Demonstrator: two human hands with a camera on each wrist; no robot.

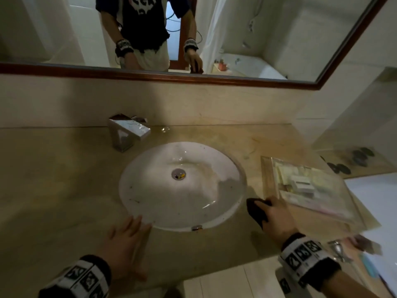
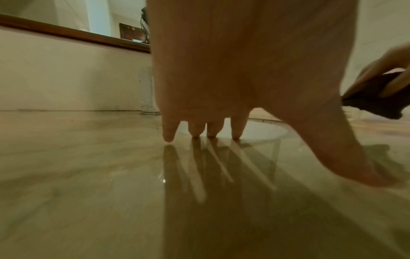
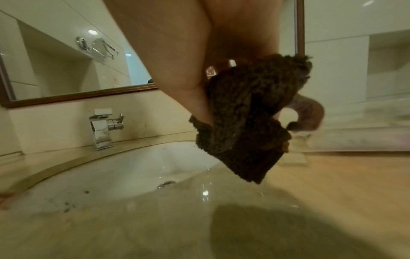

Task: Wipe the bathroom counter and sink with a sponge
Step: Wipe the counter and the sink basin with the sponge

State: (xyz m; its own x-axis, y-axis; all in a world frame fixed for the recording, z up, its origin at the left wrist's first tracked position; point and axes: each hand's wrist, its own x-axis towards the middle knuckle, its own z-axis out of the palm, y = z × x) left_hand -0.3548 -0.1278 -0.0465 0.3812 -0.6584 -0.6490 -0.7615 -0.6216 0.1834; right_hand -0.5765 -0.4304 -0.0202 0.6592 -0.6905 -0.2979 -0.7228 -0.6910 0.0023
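A dark brown sponge (image 1: 256,209) is gripped by my right hand (image 1: 276,218) just right of the white oval sink (image 1: 150,190), a little above the beige stone counter (image 1: 53,179). In the right wrist view the sponge (image 3: 246,122) hangs from thumb and fingers, clear of the counter (image 3: 332,184), with the sink (image 3: 124,171) below left. My left hand (image 1: 126,239) lies flat on the counter at the sink's front rim. Its straight fingertips (image 2: 168,138) press the glossy counter (image 2: 88,175); the sponge (image 2: 375,103) shows at the far right.
A square chrome faucet (image 1: 126,132) stands behind the sink at the left. A clear tray (image 1: 268,175) of toiletries sits on the counter right of the sponge. Dark pebbles (image 1: 352,160) lie further right. A wood-framed mirror (image 1: 193,78) spans the back wall.
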